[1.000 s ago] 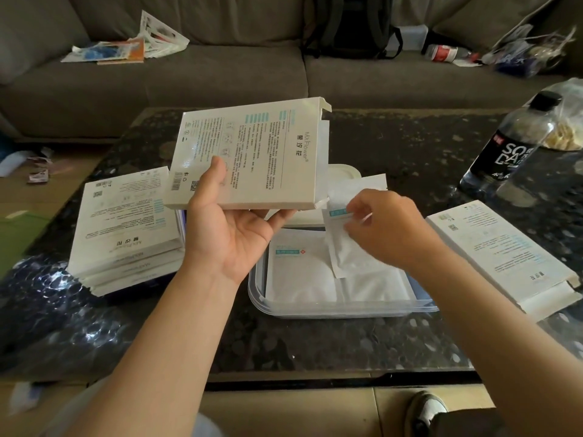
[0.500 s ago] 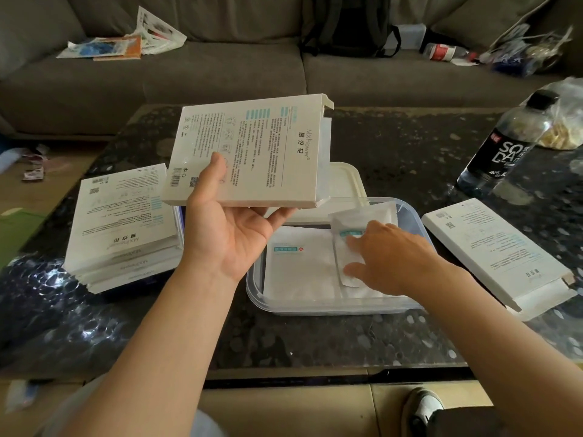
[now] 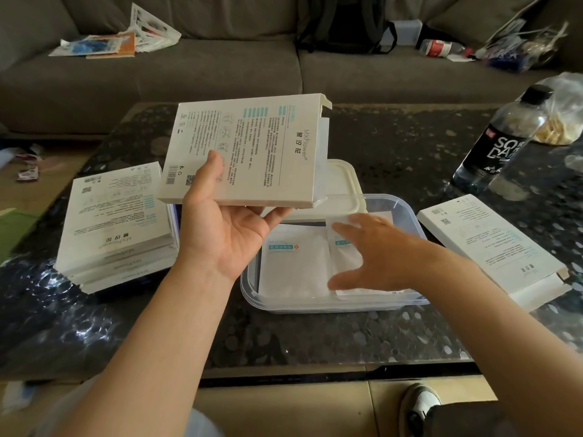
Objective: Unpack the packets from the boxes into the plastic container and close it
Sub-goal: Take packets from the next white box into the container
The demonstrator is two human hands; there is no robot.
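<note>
My left hand (image 3: 225, 234) holds a flat white box (image 3: 249, 149) tilted above the table, its right end open with a packet edge showing. Below it sits the clear plastic container (image 3: 252, 294) with white packets (image 3: 295, 266) lying flat inside. My right hand (image 3: 375, 250) hovers over the right side of the container with fingers spread, just above a packet (image 3: 345, 258) that lies there. The white lid (image 3: 339, 181) rests behind the container, partly hidden by the held box.
A stack of white boxes (image 3: 116, 225) lies left of the container. Another box (image 3: 492, 247) with an open end lies at the right. A dark soda bottle (image 3: 501, 143) stands at the far right. A grey sofa (image 3: 220, 67) is behind the dark table (image 3: 315, 335).
My right hand carried a packet down from the box into the container, laid it on the right side and let go, fingers now spread. The left hand kept the box steady.
</note>
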